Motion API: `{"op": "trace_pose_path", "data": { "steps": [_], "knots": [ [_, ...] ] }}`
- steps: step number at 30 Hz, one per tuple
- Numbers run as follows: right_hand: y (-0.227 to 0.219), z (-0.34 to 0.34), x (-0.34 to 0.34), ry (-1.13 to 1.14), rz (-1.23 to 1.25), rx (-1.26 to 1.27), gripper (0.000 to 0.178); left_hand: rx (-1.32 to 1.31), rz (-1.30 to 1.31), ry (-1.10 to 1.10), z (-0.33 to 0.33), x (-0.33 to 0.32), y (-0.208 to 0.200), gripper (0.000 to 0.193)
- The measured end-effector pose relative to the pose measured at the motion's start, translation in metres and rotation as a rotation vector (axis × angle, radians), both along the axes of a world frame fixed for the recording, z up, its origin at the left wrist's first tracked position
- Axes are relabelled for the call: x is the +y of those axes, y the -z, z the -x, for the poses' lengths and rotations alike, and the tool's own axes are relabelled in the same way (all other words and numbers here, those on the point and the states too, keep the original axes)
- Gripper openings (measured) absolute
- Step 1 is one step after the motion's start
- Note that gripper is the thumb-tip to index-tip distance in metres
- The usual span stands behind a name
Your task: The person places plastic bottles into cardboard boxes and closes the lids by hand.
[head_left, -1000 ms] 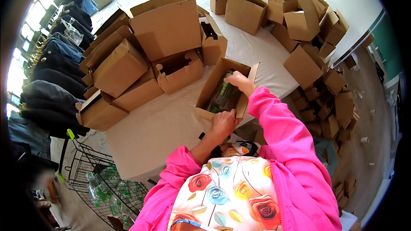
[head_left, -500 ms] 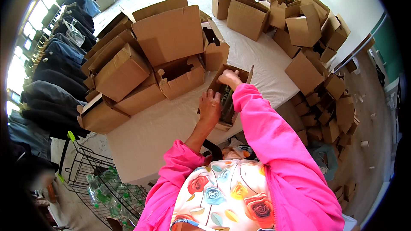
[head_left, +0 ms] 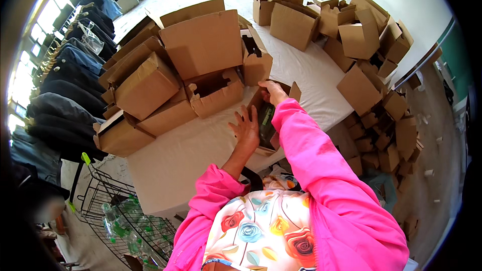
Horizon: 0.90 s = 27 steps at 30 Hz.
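A small brown cardboard box [head_left: 275, 141] stands with its top side uncovered near the table's front edge. Inside it lies a dark item with green markings [head_left: 266, 118]; its kind is unclear. My left hand [head_left: 246, 129] is open beside the box's left wall, fingers spread and pointing away from me. At the far left corner of the box, my right hand [head_left: 273, 93] has its fingers closed on the cardboard edge. Close beyond that hand, other open cardboard boxes [head_left: 217, 96] stand on the table.
The table [head_left: 165, 155] has a white cover. Cardboard boxes [head_left: 203, 40] are stacked at left, with more piled [head_left: 359, 40] at far right and down to the floor. A wire cart [head_left: 108, 190] holding plastic bottles is at lower left, near hanging clothes [head_left: 65, 90].
My left hand has come off the box wall and its fingers have spread. The right hand has moved from inside the box to its far left edge.
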State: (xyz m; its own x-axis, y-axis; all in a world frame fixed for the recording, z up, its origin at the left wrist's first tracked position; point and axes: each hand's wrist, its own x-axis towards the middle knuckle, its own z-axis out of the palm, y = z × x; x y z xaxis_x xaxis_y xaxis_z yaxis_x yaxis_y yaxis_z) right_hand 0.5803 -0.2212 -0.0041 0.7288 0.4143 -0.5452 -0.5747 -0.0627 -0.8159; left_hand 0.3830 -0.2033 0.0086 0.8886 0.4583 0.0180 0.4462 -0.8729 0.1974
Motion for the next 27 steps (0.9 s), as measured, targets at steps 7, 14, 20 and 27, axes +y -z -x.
{"op": "trace_pose_path", "data": {
  "steps": [7, 14, 20, 27],
  "knots": [
    [-0.022, -0.011, -0.011, -0.052, 0.424, -0.027, 0.024, 0.09, -0.178, 0.032, -0.007, 0.01, -0.007, 0.093],
    [-0.045, -0.003, -0.052, -0.012, 0.124, -0.244, 0.016, -0.276, 0.14, 0.076, 0.009, 0.012, -0.009, 0.077],
    [-0.018, 0.006, -0.068, -0.804, 1.123, -1.71, 0.033, -0.444, 0.288, 0.112, 0.009, 0.021, -0.007, 0.065],
    [0.043, -0.014, -0.037, -0.559, 1.814, -2.17, 0.057, -0.46, 0.362, 0.175, 0.007, 0.021, -0.02, 0.062]
  ]
}}
